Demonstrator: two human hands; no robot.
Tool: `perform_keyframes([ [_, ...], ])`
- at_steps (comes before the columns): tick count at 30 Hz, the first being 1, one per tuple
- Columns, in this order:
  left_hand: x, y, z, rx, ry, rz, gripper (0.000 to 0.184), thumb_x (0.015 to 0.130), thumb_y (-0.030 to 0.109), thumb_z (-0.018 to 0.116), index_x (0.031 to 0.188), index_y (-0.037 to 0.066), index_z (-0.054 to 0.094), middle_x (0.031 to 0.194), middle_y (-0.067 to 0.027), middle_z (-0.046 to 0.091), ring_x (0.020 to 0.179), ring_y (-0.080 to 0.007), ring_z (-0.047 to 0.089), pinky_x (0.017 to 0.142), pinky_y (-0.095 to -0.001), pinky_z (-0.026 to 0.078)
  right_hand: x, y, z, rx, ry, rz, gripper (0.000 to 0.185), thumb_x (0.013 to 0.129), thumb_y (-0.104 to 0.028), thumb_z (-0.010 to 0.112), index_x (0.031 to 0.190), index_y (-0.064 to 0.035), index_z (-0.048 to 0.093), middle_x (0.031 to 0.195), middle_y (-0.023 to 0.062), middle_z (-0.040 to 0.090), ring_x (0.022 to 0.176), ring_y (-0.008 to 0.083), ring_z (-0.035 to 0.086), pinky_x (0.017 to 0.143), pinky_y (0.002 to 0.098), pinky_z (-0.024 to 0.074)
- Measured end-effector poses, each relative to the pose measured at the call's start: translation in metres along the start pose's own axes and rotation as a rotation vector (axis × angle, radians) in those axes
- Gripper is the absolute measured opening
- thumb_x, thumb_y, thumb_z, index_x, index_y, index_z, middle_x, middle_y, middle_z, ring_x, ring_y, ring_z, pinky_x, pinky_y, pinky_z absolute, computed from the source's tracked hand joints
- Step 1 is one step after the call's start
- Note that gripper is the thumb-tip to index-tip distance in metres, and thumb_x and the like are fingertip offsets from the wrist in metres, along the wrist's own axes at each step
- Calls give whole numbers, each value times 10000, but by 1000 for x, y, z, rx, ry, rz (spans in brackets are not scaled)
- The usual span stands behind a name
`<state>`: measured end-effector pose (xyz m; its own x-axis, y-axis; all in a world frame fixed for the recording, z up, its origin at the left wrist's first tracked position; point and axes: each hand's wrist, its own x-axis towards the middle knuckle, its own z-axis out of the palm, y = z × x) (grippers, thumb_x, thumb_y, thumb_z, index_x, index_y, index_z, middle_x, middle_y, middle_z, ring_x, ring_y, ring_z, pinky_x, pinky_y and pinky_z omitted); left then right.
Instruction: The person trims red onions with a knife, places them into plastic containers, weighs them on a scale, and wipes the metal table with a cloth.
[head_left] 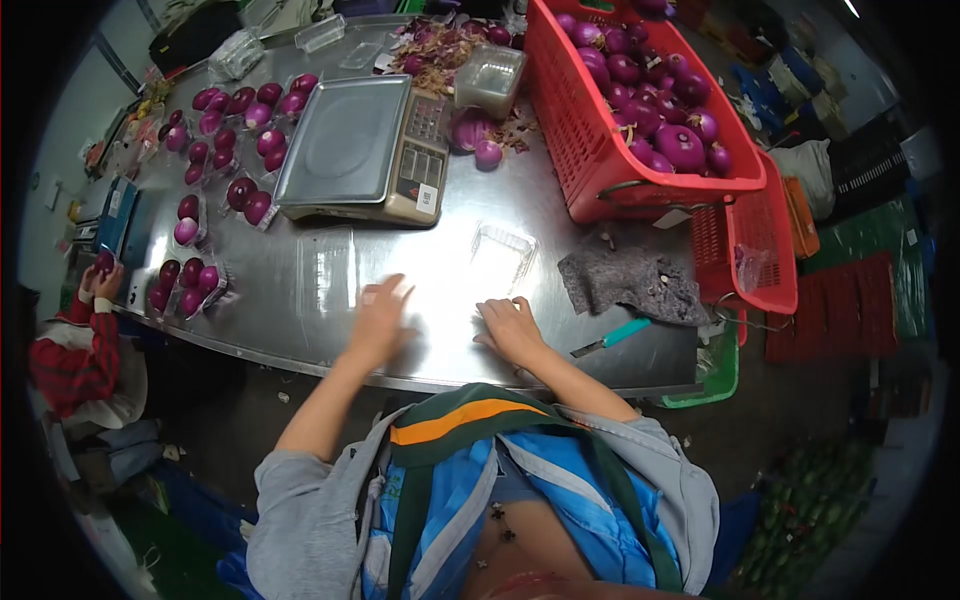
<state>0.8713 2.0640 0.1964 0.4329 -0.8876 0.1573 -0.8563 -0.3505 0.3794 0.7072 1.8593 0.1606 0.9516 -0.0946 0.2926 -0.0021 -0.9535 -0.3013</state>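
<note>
Steel tabletop [445, 260], clear tray [506, 258] beyond right fingers [497, 311], left fingers [388, 290] alongside, both loosely spread

The steel table [270, 300] has a glossy surface. Directly on it: a clear tray [503, 258], just beyond my right fingers [500, 312]; the scale [345, 150], beyond my left fingers [384, 296]; onion packs [190, 285], farther left; the knife [612, 339], grey cloth [630, 283] and red crate [570, 140], right of both.

We get a strong white glare across the middle of the tabletop [262, 300], washing out the clear tray [503, 258]. Motion blurs the left fingers [385, 297], the floor [785, 400] looks dim, and wide-lens distortion bends edges toward black corners.
</note>
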Motion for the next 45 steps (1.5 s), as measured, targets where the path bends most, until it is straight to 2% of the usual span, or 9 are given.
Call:
perform_keyframes([
  [2,20,25,31,65,-173,114,856,599,200,792,1325,85,353,1360,-146,350,1273,-312,318,998,-452,281,0,4,19,-62,-106,45,216,775,-123,534,976,-50,565,841,72,595,836,223,561,858,401,353],
  [6,37,25,59,-189,30,-115,845,632,180,777,1331,34,326,1341,-195,372,1255,-329,344,1013,-424,291,4,28,37,-211,-345,98,185,785,-65,459,933,-38,568,818,99,594,823,240,560,807,395,363],
  [9,33,12,78,-521,-2,-412,805,665,181,759,1328,25,330,1313,-208,408,1225,-343,382,1015,-402,318,10,36,21,-157,-102,222,190,777,-53,464,937,-36,566,821,102,595,817,241,560,800,390,368],
  [17,52,32,66,-507,-30,-279,791,693,264,736,1323,12,330,1313,-203,407,1217,-341,381,1018,-401,315,31,33,-24,12,16,265,160,780,-29,529,919,-10,608,803,136,607,779,280,578,776,375,415],
  [20,58,46,36,-556,106,-151,869,667,330,754,1353,53,298,1355,-188,361,1258,-337,335,1032,-429,266,20,15,-63,743,-82,577,156,828,-71,556,920,34,625,864,173,655,824,241,643,752,313,483],
  [24,47,63,22,-527,-23,46,872,636,387,750,1334,56,345,1356,-183,362,1272,-324,322,1045,-451,200,-15,8,-55,1077,-256,561,153,856,-81,547,951,25,606,827,93,667,770,152,627,725,281,488],
  [28,39,77,6,-517,-4,41,786,664,376,719,1302,54,390,1341,-176,379,1267,-313,328,1026,-463,205,-31,-4,-53,1039,-225,718,111,833,-76,589,885,20,608,778,75,662,683,104,587,664,253,478],
  [41,46,91,-23,-426,155,-3,719,695,319,693,1292,51,397,1351,-172,372,1283,-307,311,1015,-462,204,-30,-32,-54,987,87,648,125,728,-71,714,780,-3,623,721,66,647,657,105,574,619,252,454],
  [45,55,88,-38,-327,71,206,669,691,323,690,1266,94,437,1332,-144,399,1234,-294,360,1008,-456,222,-28,-33,-60,857,61,576,187,677,-106,764,730,-15,609,695,70,637,622,128,566,595,275,448],
])
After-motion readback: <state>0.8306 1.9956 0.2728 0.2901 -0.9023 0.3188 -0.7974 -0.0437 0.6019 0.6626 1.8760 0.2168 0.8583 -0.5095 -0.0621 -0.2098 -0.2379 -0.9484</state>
